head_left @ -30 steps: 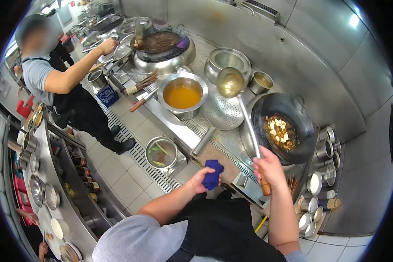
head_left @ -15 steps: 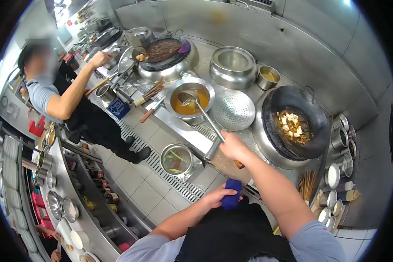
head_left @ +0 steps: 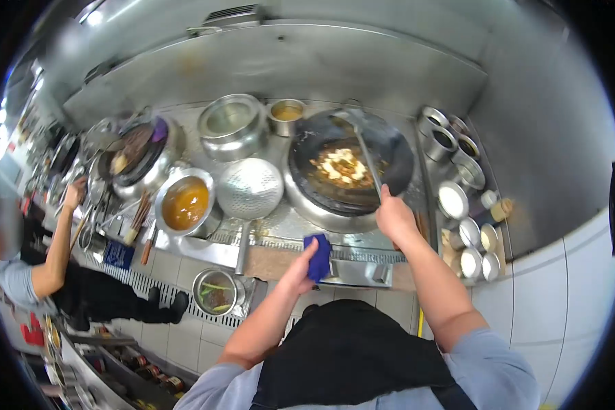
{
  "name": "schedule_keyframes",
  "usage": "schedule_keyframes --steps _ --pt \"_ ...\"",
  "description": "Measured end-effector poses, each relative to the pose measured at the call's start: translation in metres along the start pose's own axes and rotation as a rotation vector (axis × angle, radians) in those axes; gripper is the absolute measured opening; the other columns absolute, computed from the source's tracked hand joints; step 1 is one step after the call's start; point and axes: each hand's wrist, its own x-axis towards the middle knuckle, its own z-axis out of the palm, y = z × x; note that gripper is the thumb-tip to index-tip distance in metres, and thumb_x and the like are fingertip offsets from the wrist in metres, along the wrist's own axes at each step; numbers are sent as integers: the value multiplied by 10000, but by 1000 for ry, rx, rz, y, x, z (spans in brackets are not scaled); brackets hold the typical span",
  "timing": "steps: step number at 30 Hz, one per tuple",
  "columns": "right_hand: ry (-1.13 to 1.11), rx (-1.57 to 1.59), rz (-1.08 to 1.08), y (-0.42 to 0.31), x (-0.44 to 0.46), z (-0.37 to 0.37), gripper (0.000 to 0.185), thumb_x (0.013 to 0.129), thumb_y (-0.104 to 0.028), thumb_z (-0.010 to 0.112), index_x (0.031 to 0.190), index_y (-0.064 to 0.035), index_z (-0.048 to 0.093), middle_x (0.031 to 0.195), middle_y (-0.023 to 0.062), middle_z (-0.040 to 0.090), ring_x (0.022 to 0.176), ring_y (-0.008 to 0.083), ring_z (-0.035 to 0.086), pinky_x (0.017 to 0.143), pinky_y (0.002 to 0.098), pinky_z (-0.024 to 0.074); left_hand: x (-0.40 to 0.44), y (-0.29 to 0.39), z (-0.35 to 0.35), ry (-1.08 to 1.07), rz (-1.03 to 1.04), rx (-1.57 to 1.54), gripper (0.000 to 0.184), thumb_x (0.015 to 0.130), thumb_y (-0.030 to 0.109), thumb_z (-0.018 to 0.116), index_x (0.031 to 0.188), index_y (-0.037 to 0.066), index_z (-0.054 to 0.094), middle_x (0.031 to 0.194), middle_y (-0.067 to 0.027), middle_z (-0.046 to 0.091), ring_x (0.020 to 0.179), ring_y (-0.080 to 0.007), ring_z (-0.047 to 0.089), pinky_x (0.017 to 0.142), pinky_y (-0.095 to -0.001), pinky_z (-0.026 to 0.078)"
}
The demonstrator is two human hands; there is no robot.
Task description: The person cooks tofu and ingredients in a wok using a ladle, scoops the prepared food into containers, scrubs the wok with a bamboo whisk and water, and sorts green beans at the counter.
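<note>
My right hand (head_left: 397,217) is closed around the handle of a long metal ladle (head_left: 366,152). The ladle slants over a dark wok (head_left: 394,147) on the stove, its head near the wok's far wall. White chunks and brown bits of food (head_left: 342,167) lie in the bottom of the wok. My left hand (head_left: 296,275) grips a folded blue cloth (head_left: 318,257) in front of the stove edge, below and left of the wok. Left of the wok rests a round perforated strainer (head_left: 250,188), its handle pointing toward me.
A metal pot of orange-brown liquid (head_left: 186,205) stands left of the strainer. Behind are a large steel pot (head_left: 231,140) and a small pot (head_left: 287,111). Several seasoning containers (head_left: 452,200) line the right side. At the left a co-worker (head_left: 48,273) stands by another wok (head_left: 138,154).
My view has turned right. The ladle has moved from the pot of orange-brown liquid to over the wok. My left hand still holds the cloth.
</note>
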Motion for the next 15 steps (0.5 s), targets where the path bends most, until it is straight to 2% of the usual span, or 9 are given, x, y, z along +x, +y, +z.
schedule_keyframes --steps 3,4,6,7,9,12,13,15 --pt "172 174 -33 65 -9 1 564 833 -137 506 1379 -45 400 991 284 626 939 435 606 823 489 481 39 23 26 -101 2 98 599 913 622 410 1133 88 568 917 -70 649 755 -201 634 611 -359 528" --pt "173 207 -30 81 -23 3 566 830 -136 510 1377 -43 401 1004 284 623 947 436 604 830 489 479 53 26 33 -102 -8 57 591 927 617 375 1120 91 564 929 -74 655 763 -203 640 614 -378 534" --pt "234 298 -77 113 -43 6 551 825 -132 525 1357 -32 425 1020 291 617 948 441 600 842 469 482 72 35 42 -162 -12 116 564 948 587 359 1202 106 511 993 -55 659 774 -205 652 622 -359 549" --pt "230 365 -95 124 -50 4 547 824 -127 535 1351 -26 433 1046 290 614 966 436 599 856 453 481 78 39 52 -166 -7 116 564 948 587 359 1202 106 511 993 -55 659 774 -205 652 622 -359 549" --pt "224 433 -116 134 -61 1 543 823 -122 545 1345 -21 441 1071 290 610 984 432 598 870 436 479 86 44 68 -41 15 172 527 936 577 419 1150 111 537 987 -65 662 765 -210 654 620 -358 558" --pt "130 592 15 141 -76 1 552 823 -111 561 1351 -7 436 1124 279 602 1038 400 599 898 392 469 99 53 74 70 -35 238 500 906 575 495 1091 115 563 971 -68 667 780 -221 656 616 -364 553" --pt "131 629 -6 142 -80 2 557 825 -98 564 1357 -1 429 1147 273 599 1056 373 604 908 370 462 95 56 81 148 -34 223 505 871 585 548 1049 113 576 909 -73 661 744 -218 639 603 -371 545" --pt "103 727 -24 143 -87 -1 559 836 -62 563 1368 14 412 1183 253 602 1086 288 613 926 326 446 103 59 60 83 -105 137 509 876 590 536 1051 113 575 878 -72 651 725 -213 623 608 -368 539"
